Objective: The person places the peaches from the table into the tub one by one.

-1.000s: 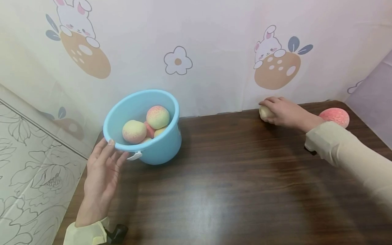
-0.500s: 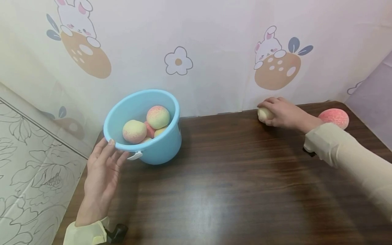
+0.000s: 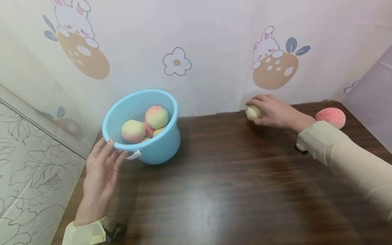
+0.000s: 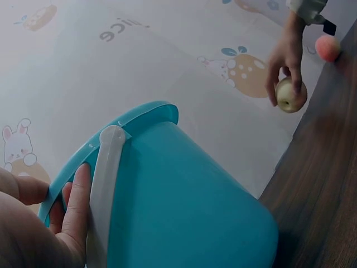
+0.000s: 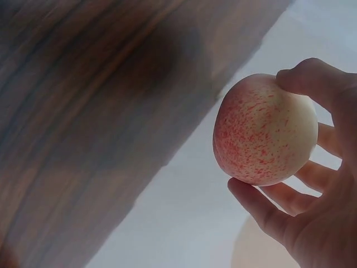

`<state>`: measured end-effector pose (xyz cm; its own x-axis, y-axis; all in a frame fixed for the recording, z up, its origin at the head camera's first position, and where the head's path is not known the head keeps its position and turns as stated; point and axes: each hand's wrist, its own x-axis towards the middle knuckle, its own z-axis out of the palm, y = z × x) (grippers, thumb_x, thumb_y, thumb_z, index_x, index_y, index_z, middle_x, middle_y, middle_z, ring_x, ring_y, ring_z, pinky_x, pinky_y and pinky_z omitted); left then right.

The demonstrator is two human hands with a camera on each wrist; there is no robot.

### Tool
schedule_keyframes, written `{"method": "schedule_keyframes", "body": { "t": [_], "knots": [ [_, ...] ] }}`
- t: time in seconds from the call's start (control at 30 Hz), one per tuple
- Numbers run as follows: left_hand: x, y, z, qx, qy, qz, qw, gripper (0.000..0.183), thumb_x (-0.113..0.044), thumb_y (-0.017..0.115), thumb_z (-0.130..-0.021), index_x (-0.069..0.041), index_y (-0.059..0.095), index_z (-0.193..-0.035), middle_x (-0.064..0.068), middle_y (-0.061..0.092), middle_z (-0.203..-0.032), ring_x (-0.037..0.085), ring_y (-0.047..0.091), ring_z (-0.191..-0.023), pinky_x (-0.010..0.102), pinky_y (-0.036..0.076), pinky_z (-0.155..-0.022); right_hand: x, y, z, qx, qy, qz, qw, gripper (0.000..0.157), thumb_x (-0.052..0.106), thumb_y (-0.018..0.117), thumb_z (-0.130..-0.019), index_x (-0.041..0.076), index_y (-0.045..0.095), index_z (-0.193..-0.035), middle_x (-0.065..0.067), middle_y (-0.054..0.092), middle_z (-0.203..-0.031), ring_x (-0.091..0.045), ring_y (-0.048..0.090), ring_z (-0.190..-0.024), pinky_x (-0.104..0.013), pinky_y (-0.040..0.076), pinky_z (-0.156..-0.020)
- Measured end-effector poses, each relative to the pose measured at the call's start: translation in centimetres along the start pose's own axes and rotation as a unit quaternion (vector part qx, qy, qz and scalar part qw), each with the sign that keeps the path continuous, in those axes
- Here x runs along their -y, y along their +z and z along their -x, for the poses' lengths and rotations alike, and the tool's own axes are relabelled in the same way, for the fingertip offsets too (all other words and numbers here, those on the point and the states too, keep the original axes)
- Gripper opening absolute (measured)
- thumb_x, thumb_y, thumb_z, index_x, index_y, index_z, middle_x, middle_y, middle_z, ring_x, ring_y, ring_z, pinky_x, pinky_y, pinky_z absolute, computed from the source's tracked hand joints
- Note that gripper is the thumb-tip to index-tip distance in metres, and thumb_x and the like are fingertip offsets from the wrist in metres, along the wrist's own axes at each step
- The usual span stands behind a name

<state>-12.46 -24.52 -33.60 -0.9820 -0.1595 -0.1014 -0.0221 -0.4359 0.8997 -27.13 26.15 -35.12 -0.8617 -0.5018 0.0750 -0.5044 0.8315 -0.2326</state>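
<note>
At the left of the head view stands a light blue bucket (image 3: 162, 146) with several peaches inside, pale yellow and pink ones such as this peach (image 3: 133, 131). My left hand (image 3: 101, 173) grips the bucket's rim, thumb at the rim's edge and fingers beneath it, beside the white handle (image 4: 106, 195). Near the table's back edge, my right hand (image 3: 274, 112) holds another peach (image 5: 265, 131) between thumb and fingers. That peach is pale with red speckles on one side. A redder peach (image 3: 330, 117) lies on the table behind the right wrist.
The dark wooden table (image 3: 214, 177) meets a wall covering (image 3: 211, 68) printed with rabbits and flowers along its back. At the left, a panel with flower line drawings (image 3: 39, 177) borders the table.
My right hand has moved a little to the left with the peach in its grip. The left hand stays on the bucket rim, and the view has shifted slightly.
</note>
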Motion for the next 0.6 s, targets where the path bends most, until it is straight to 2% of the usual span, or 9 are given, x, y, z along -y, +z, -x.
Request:
{"method": "schedule_keyframes", "body": {
  "t": [0.37, 0.6],
  "knots": [
    [0.0, 0.0, 0.2, 0.001, 0.006, 0.001, 1.0000, 0.057, -0.015, 0.060, -0.106, -0.010, 0.032, -0.156, 0.008, 0.039, -0.153, 0.011, 0.070, -0.109, 0.022, 0.064, -0.094, 4.5, -1.6, -1.4, -0.036, -0.040, -0.024, 0.998, 0.056, 0.018, 0.078, -0.088, 0.011, 0.061, -0.141, -0.013, 0.059, -0.141, -0.036, 0.055, -0.124, -0.048, 0.054, -0.094],
    [0.1, 0.1, 0.3, 0.003, 0.007, 0.010, 0.9999, 0.057, -0.014, 0.059, -0.107, -0.009, 0.031, -0.156, 0.009, 0.039, -0.153, 0.011, 0.071, -0.107, 0.022, 0.064, -0.092, 6.7, -3.2, -2.7, -0.057, -0.074, -0.046, 0.995, 0.056, 0.014, 0.078, -0.088, 0.008, 0.061, -0.141, -0.015, 0.059, -0.139, -0.038, 0.055, -0.121, -0.049, 0.055, -0.094]
  ]
}}
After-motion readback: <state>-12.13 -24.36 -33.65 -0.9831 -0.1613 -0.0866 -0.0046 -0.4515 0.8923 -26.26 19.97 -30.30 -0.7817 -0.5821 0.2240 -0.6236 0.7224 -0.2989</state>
